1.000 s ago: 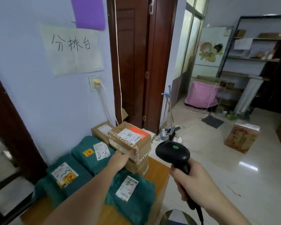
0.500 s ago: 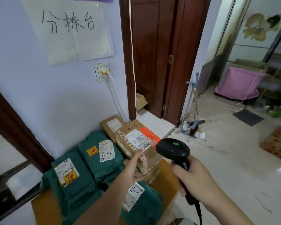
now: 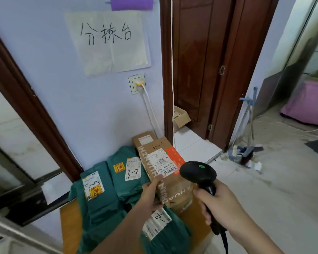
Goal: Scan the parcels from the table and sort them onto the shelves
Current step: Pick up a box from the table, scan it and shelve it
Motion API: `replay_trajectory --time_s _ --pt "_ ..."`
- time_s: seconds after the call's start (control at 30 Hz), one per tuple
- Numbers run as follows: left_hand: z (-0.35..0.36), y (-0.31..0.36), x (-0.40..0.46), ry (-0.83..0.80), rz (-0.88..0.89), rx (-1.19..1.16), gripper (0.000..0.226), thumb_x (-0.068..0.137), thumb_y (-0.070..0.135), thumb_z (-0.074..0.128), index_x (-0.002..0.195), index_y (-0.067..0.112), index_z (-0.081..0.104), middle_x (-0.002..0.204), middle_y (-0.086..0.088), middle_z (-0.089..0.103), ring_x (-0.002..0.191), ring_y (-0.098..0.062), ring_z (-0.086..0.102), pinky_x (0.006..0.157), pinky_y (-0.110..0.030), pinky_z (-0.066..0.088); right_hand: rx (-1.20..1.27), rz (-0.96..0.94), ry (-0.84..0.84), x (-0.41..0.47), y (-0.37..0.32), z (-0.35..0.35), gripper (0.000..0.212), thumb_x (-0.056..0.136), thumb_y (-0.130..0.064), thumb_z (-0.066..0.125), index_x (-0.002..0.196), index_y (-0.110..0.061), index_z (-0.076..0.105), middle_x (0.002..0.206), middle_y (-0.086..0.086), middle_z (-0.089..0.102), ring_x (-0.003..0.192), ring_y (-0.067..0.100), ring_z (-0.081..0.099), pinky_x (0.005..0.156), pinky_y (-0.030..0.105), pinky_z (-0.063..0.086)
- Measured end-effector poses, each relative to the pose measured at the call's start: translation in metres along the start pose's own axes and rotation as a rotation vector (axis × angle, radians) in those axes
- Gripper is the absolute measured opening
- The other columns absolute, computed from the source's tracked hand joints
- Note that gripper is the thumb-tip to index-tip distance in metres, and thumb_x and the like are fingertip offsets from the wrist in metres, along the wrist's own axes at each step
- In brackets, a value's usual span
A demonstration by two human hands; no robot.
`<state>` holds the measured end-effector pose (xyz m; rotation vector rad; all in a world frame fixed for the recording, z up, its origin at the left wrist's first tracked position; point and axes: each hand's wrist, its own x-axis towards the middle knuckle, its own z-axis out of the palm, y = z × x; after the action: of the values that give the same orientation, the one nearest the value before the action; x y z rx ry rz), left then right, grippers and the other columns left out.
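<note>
Head view: the left hand point(image 3: 151, 193) is gripping the near left edge of a cardboard parcel point(image 3: 165, 167), thumb lying on its top beside the barcode label point(image 3: 162, 162), holding it tilted above the wooden table point(image 3: 70, 226). The right hand point(image 3: 220, 202) is clasping the handle of a black scanner point(image 3: 198, 174), its head sitting just beside the label. Green bagged parcels point(image 3: 106, 189) are lying on the table, another carton point(image 3: 143, 139) standing behind.
</note>
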<state>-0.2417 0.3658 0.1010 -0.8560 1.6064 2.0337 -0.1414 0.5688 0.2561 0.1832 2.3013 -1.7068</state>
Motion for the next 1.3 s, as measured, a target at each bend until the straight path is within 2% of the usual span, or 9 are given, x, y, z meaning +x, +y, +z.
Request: replay_trajectory --time_s 0.33,0.43,0.7,0.77,0.87,0.93,1.03,1.17,1.3 --pt "-0.039 0.059 -0.03 -0.066 0.131 0.033 0.05 0.086 0.044 0.074 0.128 0.021 0.058 0.121 -0.014 0.068 0.112 -0.033 0.065 0.105 -0.056 0.052 0.004 -0.003 -0.034 0.005 0.005 0.001 0.01 0.097 -0.013 0.058 0.099 -0.005 0.056 0.055 0.008 0.055 0.046 0.028 0.052 0.054 0.037 0.05" --pt "-0.07 0.082 -0.036 -0.057 0.068 0.071 0.056 0.08 0.047 0.075 0.126 0.017 0.062 0.123 -0.017 0.067 0.113 -0.034 0.063 0.095 -0.05 0.055 0.011 0.004 -0.042 0.007 0.008 -0.001 0.011 0.096 -0.013 0.059 0.1 -0.003 0.056 0.055 0.011 0.055 0.046 0.028 0.051 0.054 0.037 0.05" --pt "-0.146 0.105 -0.025 0.099 0.047 0.042 0.053 0.086 0.054 0.07 0.122 0.015 0.07 0.109 -0.011 0.076 0.101 -0.028 0.066 0.082 -0.038 0.05 0.048 0.043 -0.053 0.018 0.007 0.007 0.008 0.095 -0.008 0.061 0.099 -0.004 0.055 0.052 0.011 0.053 0.041 0.026 0.048 0.051 0.035 0.047" --pt "-0.156 0.102 -0.025 0.093 0.05 -0.002 0.05 0.09 0.053 0.068 0.121 0.014 0.071 0.104 -0.011 0.079 0.098 -0.028 0.068 0.085 -0.039 0.052 0.039 0.043 -0.059 0.02 0.005 0.011 0.008 0.095 -0.007 0.061 0.099 -0.005 0.055 0.051 0.009 0.053 0.04 0.025 0.048 0.048 0.032 0.045" --pt "-0.167 0.09 -0.015 0.248 0.146 -0.054 0.036 0.093 0.05 0.07 0.113 0.02 0.069 0.11 -0.009 0.074 0.099 -0.024 0.064 0.1 -0.047 0.049 0.007 0.044 -0.064 0.025 0.003 0.017 0.008 0.095 -0.008 0.061 0.099 -0.005 0.055 0.051 0.009 0.054 0.04 0.025 0.048 0.047 0.032 0.045" --pt "-0.168 0.083 -0.011 0.307 0.197 -0.088 0.034 0.094 0.05 0.069 0.112 0.022 0.069 0.109 -0.007 0.074 0.099 -0.02 0.064 0.1 -0.047 0.048 -0.013 0.043 -0.071 0.028 0.001 0.022 0.007 0.095 -0.008 0.061 0.099 -0.006 0.056 0.051 0.008 0.054 0.041 0.025 0.049 0.048 0.032 0.047" --pt "-0.171 0.076 -0.003 0.341 0.222 -0.166 0.044 0.092 0.059 0.068 0.116 0.022 0.07 0.109 -0.007 0.077 0.102 -0.024 0.068 0.099 -0.047 0.049 -0.032 0.041 -0.09 0.032 -0.005 0.033 0.007 0.095 -0.012 0.061 0.098 -0.014 0.055 0.051 0.008 0.054 0.043 0.025 0.051 0.051 0.033 0.051" --pt "-0.174 0.065 0.002 0.428 0.267 -0.208 0.098 0.06 0.086 0.073 0.133 0.022 0.065 0.113 -0.002 0.079 0.111 -0.026 0.071 0.113 -0.053 0.043 -0.097 -0.006 -0.135 0.04 -0.012 0.051 0.005 0.097 -0.015 0.061 0.1 -0.015 0.057 0.054 0.007 0.057 0.045 0.025 0.054 0.054 0.037 0.054" --pt "-0.155 0.041 -0.023 0.622 0.281 -0.33 0.095 0.079 0.072 0.074 0.151 0.02 0.041 0.142 -0.003 0.054 0.134 -0.029 0.049 0.117 -0.055 0.032 -0.118 -0.021 -0.184 0.05 -0.019 0.071 0.009 0.097 -0.015 0.059 0.094 -0.008 0.056 0.053 0.01 0.056 0.044 0.025 0.053 0.052 0.033 0.051"
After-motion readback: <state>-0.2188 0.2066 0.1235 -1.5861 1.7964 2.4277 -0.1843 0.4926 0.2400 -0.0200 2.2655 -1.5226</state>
